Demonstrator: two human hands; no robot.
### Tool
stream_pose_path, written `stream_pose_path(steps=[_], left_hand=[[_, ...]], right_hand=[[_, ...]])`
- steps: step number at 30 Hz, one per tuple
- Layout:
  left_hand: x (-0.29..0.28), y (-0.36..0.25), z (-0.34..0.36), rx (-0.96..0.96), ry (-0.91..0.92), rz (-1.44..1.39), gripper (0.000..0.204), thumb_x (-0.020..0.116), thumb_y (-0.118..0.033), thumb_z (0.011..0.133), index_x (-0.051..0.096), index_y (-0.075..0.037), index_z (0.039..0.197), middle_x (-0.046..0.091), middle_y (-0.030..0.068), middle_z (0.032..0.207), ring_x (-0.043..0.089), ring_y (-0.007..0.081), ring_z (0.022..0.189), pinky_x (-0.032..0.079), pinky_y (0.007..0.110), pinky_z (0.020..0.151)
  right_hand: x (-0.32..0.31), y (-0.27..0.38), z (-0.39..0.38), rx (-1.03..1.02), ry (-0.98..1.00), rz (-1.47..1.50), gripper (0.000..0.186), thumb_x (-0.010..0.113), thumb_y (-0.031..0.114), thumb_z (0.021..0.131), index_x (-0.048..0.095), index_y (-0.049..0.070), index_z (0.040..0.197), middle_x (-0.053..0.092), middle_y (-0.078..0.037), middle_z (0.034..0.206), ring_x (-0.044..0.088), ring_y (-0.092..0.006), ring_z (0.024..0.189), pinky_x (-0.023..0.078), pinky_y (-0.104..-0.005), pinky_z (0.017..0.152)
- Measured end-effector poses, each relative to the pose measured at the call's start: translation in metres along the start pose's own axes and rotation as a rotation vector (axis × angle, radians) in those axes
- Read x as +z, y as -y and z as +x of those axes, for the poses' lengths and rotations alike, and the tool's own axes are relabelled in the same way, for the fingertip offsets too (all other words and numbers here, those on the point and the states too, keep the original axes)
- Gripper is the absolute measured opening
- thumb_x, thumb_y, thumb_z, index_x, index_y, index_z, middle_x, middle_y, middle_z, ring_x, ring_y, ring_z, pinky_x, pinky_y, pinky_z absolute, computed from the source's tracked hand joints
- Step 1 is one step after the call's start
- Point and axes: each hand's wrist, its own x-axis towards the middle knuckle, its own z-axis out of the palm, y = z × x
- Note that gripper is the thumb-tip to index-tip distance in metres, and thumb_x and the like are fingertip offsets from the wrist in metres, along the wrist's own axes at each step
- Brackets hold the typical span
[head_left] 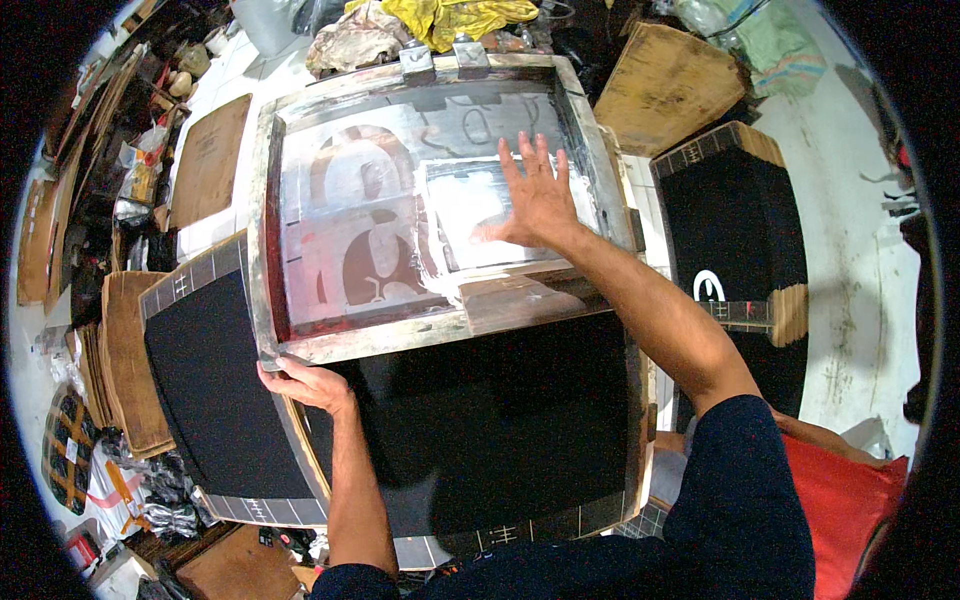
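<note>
A screen-printing frame (263,215) with a pale wooden border lies tilted over a board covered in black cloth (490,430). Its mesh (320,235) carries large curved stencil shapes, a reddish stain at the left and a bright white rectangle toward the right. My left hand (312,385) grips the frame's near left corner, thumb on top. Above the white rectangle, my right hand (540,205) is open with fingers spread; whether it touches the mesh I cannot tell. Two metal clamps (416,66) sit on the frame's far edge. Brown tape (525,300) covers part of its near side.
More boards with black cloth stand at the left (215,380) and right (735,215); the right cloth bears a white printed shape (709,287). A yellow cloth (445,20) lies beyond the frame. Wooden panels (670,85) and clutter line both sides. A person in red (840,500) is at lower right.
</note>
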Motion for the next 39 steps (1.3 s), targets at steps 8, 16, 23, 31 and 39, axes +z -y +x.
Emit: stream_pose_path(steps=[8, 16, 23, 31, 39], left_hand=[[-0.002, 0.004, -0.001, 0.017, 0.006, 0.059, 0.058, 0.047, -0.037, 0.11, 0.039, 0.004, 0.15, 0.049, 0.0304, 0.141, 0.054, 0.0395, 0.123, 0.043, 0.049, 0.105], [0.0, 0.001, 0.0, 0.001, 0.005, -0.007, 0.059, 0.047, -0.038, 0.11, 0.038, 0.003, 0.15, 0.047, 0.0302, 0.143, 0.054, 0.0403, 0.124, 0.043, 0.05, 0.106], [0.0, 0.004, 0.001, 0.016, 0.006, 0.012, 0.061, 0.045, -0.041, 0.11, 0.038, 0.004, 0.15, 0.047, 0.0308, 0.142, 0.055, 0.0407, 0.122, 0.044, 0.05, 0.105], [0.0, 0.007, 0.001, 0.0, 0.0, 0.022, 0.062, 0.047, -0.043, 0.109, 0.039, 0.004, 0.149, 0.047, 0.0303, 0.142, 0.053, 0.0411, 0.122, 0.044, 0.051, 0.103], [-0.001, 0.002, -0.002, 0.078, 0.034, -0.08, 0.061, 0.049, -0.031, 0.109, 0.031, 0.003, 0.156, 0.039, 0.0297, 0.151, 0.046, 0.0402, 0.133, 0.036, 0.05, 0.113]], right_hand=[[-0.011, -0.042, 0.001, 0.251, -0.122, 0.223, 0.134, 0.082, 0.073, 0.067, 0.019, 0.009, 0.165, 0.018, -0.028, 0.168, 0.013, -0.0436, 0.157, 0.009, -0.0648, 0.123], [-0.008, -0.089, -0.006, 0.178, -0.292, -0.053, 0.141, 0.083, 0.08, 0.055, 0.026, 0.012, 0.164, 0.016, -0.028, 0.168, 0.01, -0.048, 0.157, 0.006, -0.0674, 0.123], [-0.02, -0.078, 0.016, 0.224, -0.129, -0.137, 0.152, 0.085, 0.081, 0.048, 0.017, 0.012, 0.166, 0.014, -0.027, 0.169, 0.008, -0.0467, 0.158, 0.006, -0.0663, 0.124], [-0.031, -0.07, -0.006, 0.08, -0.36, -0.025, 0.11, 0.087, 0.064, 0.069, 0.043, 0.012, 0.155, 0.034, -0.023, 0.161, 0.023, -0.0447, 0.152, 0.02, -0.0659, 0.118], [-0.084, 0.008, -0.132, -0.361, -0.06, 0.331, 0.048, 0.084, 0.035, 0.078, 0.07, 0.012, 0.118, 0.068, -0.009, 0.102, 0.067, -0.0299, 0.101, 0.048, -0.0443, 0.093]])
